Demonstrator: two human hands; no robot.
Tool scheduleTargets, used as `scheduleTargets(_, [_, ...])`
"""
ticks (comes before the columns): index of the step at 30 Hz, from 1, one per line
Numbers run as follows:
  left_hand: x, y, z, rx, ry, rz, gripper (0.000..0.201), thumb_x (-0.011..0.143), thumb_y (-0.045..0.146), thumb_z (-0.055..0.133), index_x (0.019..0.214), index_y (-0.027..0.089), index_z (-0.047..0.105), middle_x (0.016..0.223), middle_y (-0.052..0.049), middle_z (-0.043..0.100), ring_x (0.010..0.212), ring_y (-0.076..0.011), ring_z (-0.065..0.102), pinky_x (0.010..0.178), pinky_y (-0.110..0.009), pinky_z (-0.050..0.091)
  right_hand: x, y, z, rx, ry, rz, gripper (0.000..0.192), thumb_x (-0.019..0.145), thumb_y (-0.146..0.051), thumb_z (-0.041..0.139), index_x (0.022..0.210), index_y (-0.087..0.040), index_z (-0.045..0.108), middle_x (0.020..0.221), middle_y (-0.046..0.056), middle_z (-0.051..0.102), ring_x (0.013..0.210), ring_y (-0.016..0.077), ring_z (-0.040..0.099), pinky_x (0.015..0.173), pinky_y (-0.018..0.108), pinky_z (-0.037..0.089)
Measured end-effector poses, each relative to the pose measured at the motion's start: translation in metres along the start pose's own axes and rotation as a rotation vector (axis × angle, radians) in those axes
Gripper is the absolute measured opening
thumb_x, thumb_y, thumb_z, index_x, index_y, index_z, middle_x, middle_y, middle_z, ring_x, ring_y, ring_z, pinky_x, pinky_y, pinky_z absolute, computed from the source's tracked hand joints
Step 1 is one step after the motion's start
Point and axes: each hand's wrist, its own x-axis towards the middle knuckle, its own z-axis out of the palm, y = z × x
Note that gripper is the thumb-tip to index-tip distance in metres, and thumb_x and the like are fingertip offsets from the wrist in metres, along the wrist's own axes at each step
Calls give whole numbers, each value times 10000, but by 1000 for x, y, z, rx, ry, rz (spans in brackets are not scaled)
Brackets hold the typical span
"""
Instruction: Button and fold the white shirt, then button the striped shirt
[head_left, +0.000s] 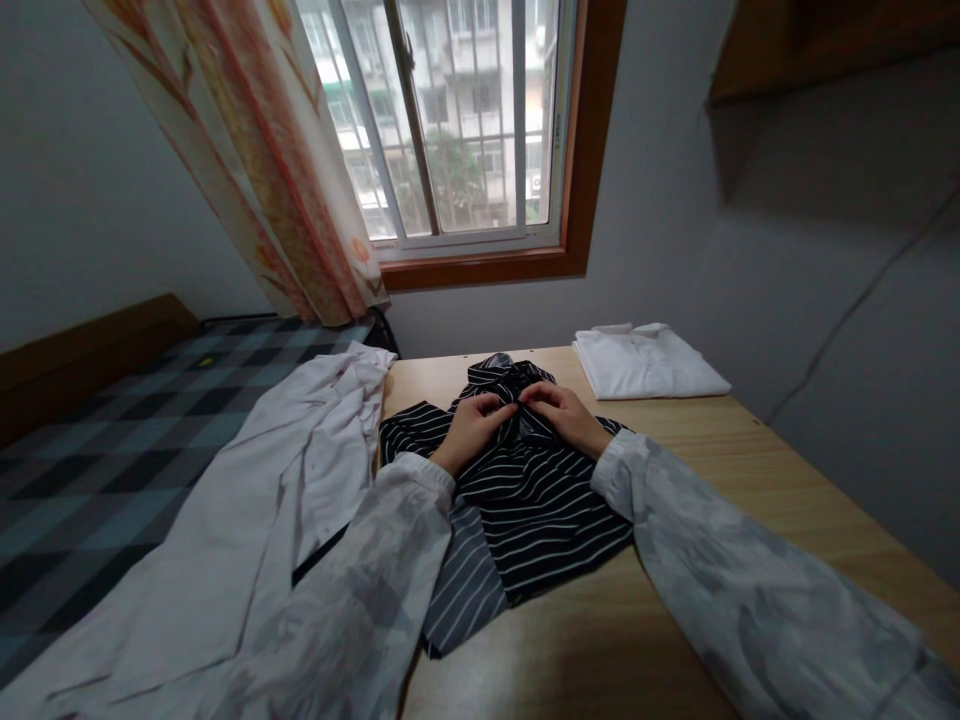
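Observation:
A black shirt with white stripes (555, 510) lies loosely spread on the wooden table (585, 650), its collar end toward the window. My left hand (474, 425) pinches the cloth just below the collar, thumb and fingers together. Opposite it, my right hand (566, 412) also grips the shirt front, and the fingertips of both hands nearly meet. Whatever small part sits between the fingertips is too small to make out. One lower corner of the shirt is turned over and shows the greyer inner side.
A folded white shirt (645, 362) rests at the table's back right corner. Left of the table, white garments (247, 510) lie over the edge of a bed with a checked cover (135, 430). A curtain (277, 170) hangs beside the window; a wall (825, 330) bounds the right.

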Motion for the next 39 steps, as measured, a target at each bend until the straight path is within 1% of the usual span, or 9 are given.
scheduleTargets(3, [0,-1,0,-7,1,6,487,819,576,835,654,190,588,624,31,499,627,-121,413,592,-288,290,2,1,0,15,-38,38,302,850,-419,795,1075,-221,757,977,33,769,736,157,638,683,295,541])
scheduleTargets(4, [0,-1,0,-7,2,9,488,824,576,832,653,190,586,624,30,498,628,-121,414,593,-290,292,3,1,1,12,-38,49,316,837,-411,809,1080,-215,758,958,33,766,692,145,613,638,283,518])
scheduleTargets(6, [0,-1,0,-8,7,12,490,829,576,829,654,190,584,627,30,499,628,-122,417,595,-292,295,3,0,1,7,-24,57,320,818,-399,826,1063,-201,769,933,40,769,666,139,602,607,274,499])
scheduleTargets(11, [0,0,1,-33,25,-1,494,809,593,843,677,189,590,637,35,510,627,-122,425,584,-286,295,2,-2,2,-4,-4,62,334,820,-408,830,1070,-187,810,925,60,796,683,155,638,625,291,520])
scheduleTargets(15, [0,-1,1,-38,36,4,484,811,577,847,679,187,592,630,34,504,622,-120,421,575,-286,290,0,2,2,2,25,38,342,826,-442,841,1064,-197,835,938,67,810,750,185,684,691,324,563])
scheduleTargets(23, [0,1,0,-23,-8,5,455,829,548,830,676,190,596,648,23,527,633,-127,445,595,-292,318,-4,4,5,-25,101,4,352,873,-533,831,1031,-219,845,965,71,810,829,211,705,755,343,576])
scheduleTargets(27, [0,4,0,-5,-17,22,443,842,551,820,691,186,620,663,18,553,652,-132,462,618,-291,340,-4,2,5,-53,104,18,374,868,-567,826,996,-217,827,924,59,798,776,198,674,711,328,560])
scheduleTargets(33, [-1,5,-1,-44,-79,32,420,862,558,807,753,173,679,723,-7,626,690,-147,513,658,-294,393,-4,1,5,-43,85,7,413,870,-612,818,957,-212,761,912,46,764,751,179,642,688,313,537])
scheduleTargets(39, [0,4,0,5,-64,45,450,862,581,805,710,182,665,686,-4,601,673,-145,481,633,-292,362,-3,2,6,-81,47,-23,413,890,-625,797,965,-226,719,860,21,720,705,169,582,632,299,483])
